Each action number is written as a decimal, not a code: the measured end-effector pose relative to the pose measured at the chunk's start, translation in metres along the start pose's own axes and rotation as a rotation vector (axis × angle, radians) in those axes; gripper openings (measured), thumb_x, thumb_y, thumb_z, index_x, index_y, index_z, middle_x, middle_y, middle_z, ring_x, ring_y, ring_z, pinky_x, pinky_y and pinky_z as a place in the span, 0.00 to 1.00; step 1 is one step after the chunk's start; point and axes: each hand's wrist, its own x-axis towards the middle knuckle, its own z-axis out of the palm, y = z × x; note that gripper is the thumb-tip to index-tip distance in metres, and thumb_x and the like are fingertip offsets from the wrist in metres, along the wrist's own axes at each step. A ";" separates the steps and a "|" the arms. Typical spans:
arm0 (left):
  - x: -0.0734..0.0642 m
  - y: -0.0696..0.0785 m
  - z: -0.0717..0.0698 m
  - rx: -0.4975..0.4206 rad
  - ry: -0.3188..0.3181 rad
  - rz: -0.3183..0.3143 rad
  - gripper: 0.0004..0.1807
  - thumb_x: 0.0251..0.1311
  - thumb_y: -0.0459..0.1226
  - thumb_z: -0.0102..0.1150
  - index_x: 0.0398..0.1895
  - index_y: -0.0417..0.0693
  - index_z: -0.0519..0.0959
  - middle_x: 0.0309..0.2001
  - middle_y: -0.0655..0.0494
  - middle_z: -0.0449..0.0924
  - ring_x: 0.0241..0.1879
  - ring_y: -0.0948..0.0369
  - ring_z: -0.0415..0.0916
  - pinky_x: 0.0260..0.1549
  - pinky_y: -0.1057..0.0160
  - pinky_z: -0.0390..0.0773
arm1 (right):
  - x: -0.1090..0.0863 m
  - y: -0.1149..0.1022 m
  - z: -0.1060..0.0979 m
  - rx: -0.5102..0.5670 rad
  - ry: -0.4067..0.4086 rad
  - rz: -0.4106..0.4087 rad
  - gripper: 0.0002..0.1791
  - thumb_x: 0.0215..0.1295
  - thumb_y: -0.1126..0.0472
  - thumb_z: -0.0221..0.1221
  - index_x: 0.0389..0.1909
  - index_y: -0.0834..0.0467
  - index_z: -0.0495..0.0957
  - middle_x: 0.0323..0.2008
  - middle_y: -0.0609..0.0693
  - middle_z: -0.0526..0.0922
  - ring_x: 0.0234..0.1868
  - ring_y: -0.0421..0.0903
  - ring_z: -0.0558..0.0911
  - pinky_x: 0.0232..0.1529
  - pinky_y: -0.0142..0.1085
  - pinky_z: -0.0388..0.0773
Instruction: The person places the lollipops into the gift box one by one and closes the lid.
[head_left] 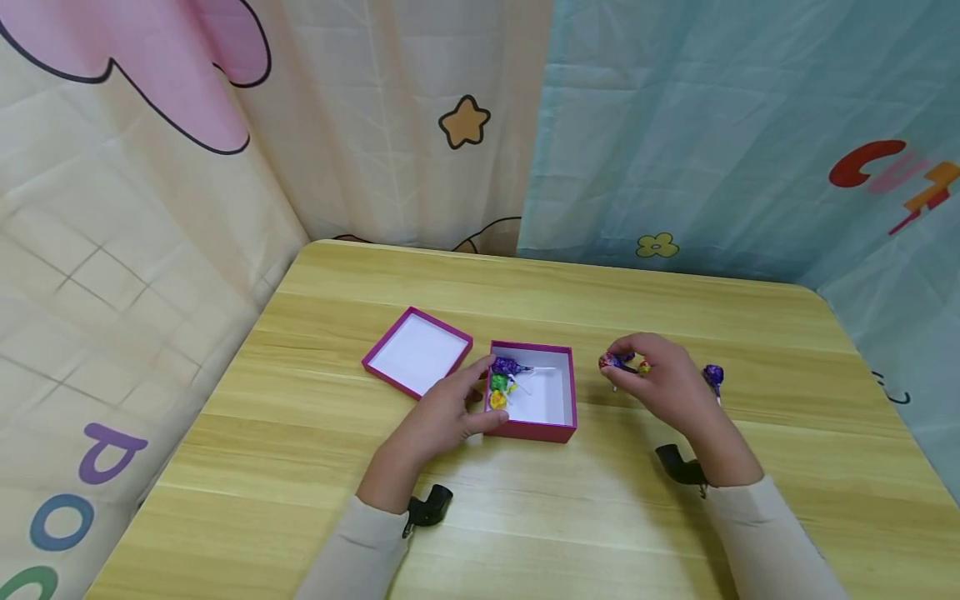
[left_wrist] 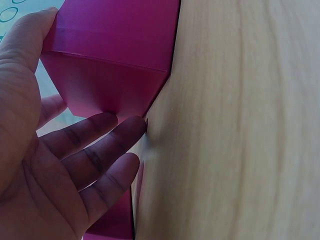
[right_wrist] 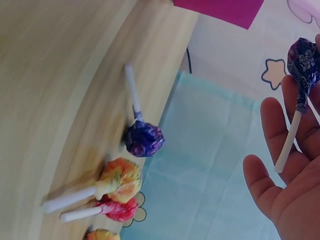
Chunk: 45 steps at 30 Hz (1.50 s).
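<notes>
A magenta box (head_left: 574, 392) with a white inside stands on the table, with a purple lollipop (head_left: 510, 367), a green lollipop (head_left: 499, 383) and a yellow lollipop (head_left: 497, 400) along its left side. My left hand (head_left: 448, 410) rests against the box's left end, thumb at the front corner and extended fingers touching the side wall (left_wrist: 105, 87). My right hand (head_left: 663, 379) pinches a purple-wrapped lollipop (right_wrist: 302, 62), white stick pointing down across the palm. Beneath that hand lie another purple lollipop (right_wrist: 143, 138), an orange-yellow one (right_wrist: 121, 179) and a red one (right_wrist: 120, 209).
The box's lid (head_left: 417, 353) lies inside up, left of the box and behind my left hand. One more purple lollipop (head_left: 713, 375) lies right of my right hand. Printed curtains (head_left: 405, 125) hang behind the wooden table (head_left: 525, 525).
</notes>
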 end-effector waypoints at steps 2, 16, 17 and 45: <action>0.000 0.000 0.000 -0.003 0.002 0.002 0.48 0.57 0.54 0.70 0.78 0.58 0.57 0.57 0.56 0.75 0.54 0.57 0.72 0.58 0.54 0.73 | 0.001 -0.003 0.000 -0.005 -0.003 -0.007 0.09 0.64 0.55 0.67 0.41 0.53 0.82 0.42 0.49 0.83 0.45 0.54 0.79 0.48 0.55 0.77; -0.002 -0.001 -0.001 -0.019 0.004 -0.004 0.48 0.57 0.53 0.70 0.78 0.58 0.58 0.58 0.56 0.75 0.55 0.57 0.72 0.57 0.55 0.73 | 0.017 -0.024 0.012 -0.013 0.002 -0.090 0.09 0.62 0.59 0.69 0.41 0.56 0.83 0.41 0.50 0.83 0.44 0.51 0.78 0.45 0.49 0.78; -0.001 -0.001 -0.001 -0.020 0.004 -0.002 0.48 0.57 0.53 0.70 0.78 0.58 0.58 0.59 0.56 0.75 0.55 0.56 0.72 0.58 0.55 0.73 | 0.018 -0.027 0.013 -0.014 -0.004 -0.087 0.10 0.62 0.59 0.69 0.41 0.57 0.83 0.42 0.50 0.83 0.44 0.52 0.78 0.46 0.50 0.78; 0.001 -0.002 -0.001 -0.015 -0.005 0.033 0.47 0.58 0.53 0.69 0.78 0.55 0.58 0.58 0.57 0.75 0.53 0.58 0.73 0.53 0.56 0.75 | 0.058 -0.061 0.050 -0.019 -0.125 -0.060 0.10 0.61 0.55 0.70 0.40 0.54 0.84 0.39 0.48 0.84 0.44 0.48 0.79 0.49 0.47 0.78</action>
